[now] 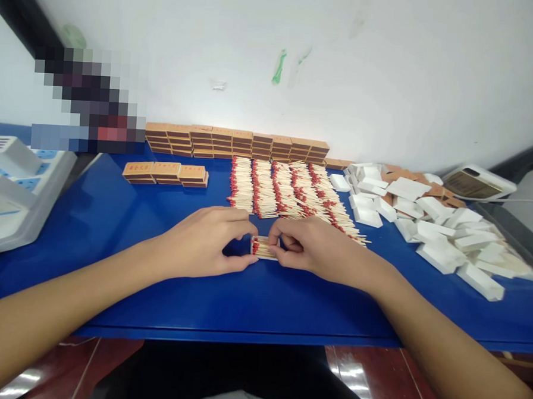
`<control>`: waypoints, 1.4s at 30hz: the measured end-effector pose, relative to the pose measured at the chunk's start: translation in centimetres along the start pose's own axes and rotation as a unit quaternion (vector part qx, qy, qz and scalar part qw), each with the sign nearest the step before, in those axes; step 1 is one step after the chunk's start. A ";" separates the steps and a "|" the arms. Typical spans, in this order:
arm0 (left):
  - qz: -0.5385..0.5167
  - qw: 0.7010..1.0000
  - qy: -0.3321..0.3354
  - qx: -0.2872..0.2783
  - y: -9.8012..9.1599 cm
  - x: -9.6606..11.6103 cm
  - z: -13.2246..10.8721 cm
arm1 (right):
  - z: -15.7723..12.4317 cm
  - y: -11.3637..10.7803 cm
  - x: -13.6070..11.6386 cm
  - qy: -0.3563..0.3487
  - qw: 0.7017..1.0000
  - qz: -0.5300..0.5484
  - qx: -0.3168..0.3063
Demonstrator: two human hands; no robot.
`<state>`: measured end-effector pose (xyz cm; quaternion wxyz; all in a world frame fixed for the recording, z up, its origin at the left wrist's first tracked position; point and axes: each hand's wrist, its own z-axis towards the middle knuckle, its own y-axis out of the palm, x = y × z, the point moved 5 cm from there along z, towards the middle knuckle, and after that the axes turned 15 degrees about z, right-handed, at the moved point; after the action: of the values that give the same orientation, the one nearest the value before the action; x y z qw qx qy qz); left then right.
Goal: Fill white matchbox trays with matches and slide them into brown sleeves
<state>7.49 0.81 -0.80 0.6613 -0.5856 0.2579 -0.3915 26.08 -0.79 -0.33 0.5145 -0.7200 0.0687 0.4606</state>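
A small white tray [263,257] of red-headed matches lies on the blue table [189,302] in front of me. My left hand [215,241] grips its left end between thumb and forefinger. At its right part, my right hand [306,246] has thumb and fingers pinched on the matches [262,247] inside. Just beyond the hands, several rows of loose matches [285,191] lie side by side. Stacked matchboxes [234,143] line the wall behind them, and a shorter group of matchboxes [165,173] sits nearer on the left.
Many white trays [444,226] are heaped on the right, with brown sleeves [434,190] among them. A phone [479,182] rests behind that heap. At the far left stands a white power strip [38,211] with plugs. The table's front edge runs below my hands.
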 end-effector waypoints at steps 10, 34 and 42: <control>0.000 1.000 0.000 -0.004 -0.1 0.0 0.0 | -0.3 0.0 -0.5 -0.004 1.000 -0.022 -0.011; 0.001 0.999 0.025 0.024 -0.3 0.3 -0.1 | 0.2 0.4 -0.5 -0.055 0.996 0.026 0.071; 0.002 1.000 0.018 0.016 -0.3 0.2 -0.1 | 0.2 0.2 -0.7 -0.055 0.995 0.022 0.078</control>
<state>7.47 0.59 -0.53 0.6670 -0.5669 0.2647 -0.4045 25.50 -1.01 0.05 0.5621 -0.6495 0.0922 0.5037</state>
